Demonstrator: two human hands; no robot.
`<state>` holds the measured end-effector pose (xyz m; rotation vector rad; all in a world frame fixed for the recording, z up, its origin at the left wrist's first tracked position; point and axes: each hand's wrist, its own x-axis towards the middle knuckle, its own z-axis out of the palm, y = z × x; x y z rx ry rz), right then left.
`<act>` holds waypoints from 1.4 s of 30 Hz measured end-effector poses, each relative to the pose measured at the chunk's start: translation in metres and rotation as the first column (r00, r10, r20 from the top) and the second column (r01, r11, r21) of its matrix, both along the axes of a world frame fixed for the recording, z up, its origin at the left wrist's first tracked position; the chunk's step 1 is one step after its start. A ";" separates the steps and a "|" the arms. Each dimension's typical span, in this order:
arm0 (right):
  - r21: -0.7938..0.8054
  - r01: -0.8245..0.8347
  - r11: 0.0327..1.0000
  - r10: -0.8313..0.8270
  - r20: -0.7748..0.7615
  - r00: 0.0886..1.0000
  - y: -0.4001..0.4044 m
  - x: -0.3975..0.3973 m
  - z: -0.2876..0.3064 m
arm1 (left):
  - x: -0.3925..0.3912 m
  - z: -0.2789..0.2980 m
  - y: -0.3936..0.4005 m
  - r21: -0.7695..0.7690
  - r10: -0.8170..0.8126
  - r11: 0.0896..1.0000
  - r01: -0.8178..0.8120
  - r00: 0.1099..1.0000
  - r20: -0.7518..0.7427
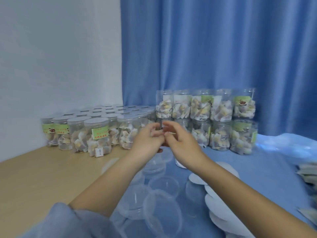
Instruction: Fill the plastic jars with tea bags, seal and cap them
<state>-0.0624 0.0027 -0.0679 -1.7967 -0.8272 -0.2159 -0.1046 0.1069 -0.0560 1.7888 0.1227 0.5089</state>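
My left hand [147, 139] and my right hand [181, 141] meet fingertip to fingertip above the table, fingers curled toward each other. Whatever sits between them is blurred and I cannot make it out. Right behind the hands stand filled jars without caps [221, 107], stacked in two rows against the curtain. A block of capped jars with green labels [96, 134] stands to the left. Clear plastic lids [163, 184] lie loose on the blue cloth under my forearms. White round seal discs [197, 177] are scattered beside them.
Loose tea bags [308, 174] pile up at the right edge. The bare wooden tabletop [34, 177] shows on the left, a blue cloth [257, 169] covers the right. A blue curtain [214, 48] and a white wall close off the back. A clear plastic bag [291, 141] lies far right.
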 end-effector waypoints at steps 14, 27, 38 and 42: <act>0.036 0.215 0.976 -0.197 -0.270 0.942 -0.224 0.089 -0.026 | 0.134 -0.020 -0.204 0.288 -0.223 0.918 0.274 0.954 -0.199; 0.252 0.371 0.894 -0.189 -0.536 0.822 -0.266 0.159 -0.084 | 0.299 -0.050 -0.255 0.726 0.036 0.670 0.157 0.969 -0.243; 0.244 0.369 0.897 -0.198 -0.525 0.828 -0.263 0.163 -0.102 | 0.332 -0.053 -0.238 0.798 0.084 0.591 0.116 0.975 -0.204; 0.212 0.371 0.904 -0.223 -0.507 0.833 -0.263 0.165 -0.106 | 0.316 -0.062 -0.235 0.741 0.147 0.667 0.074 0.963 -0.228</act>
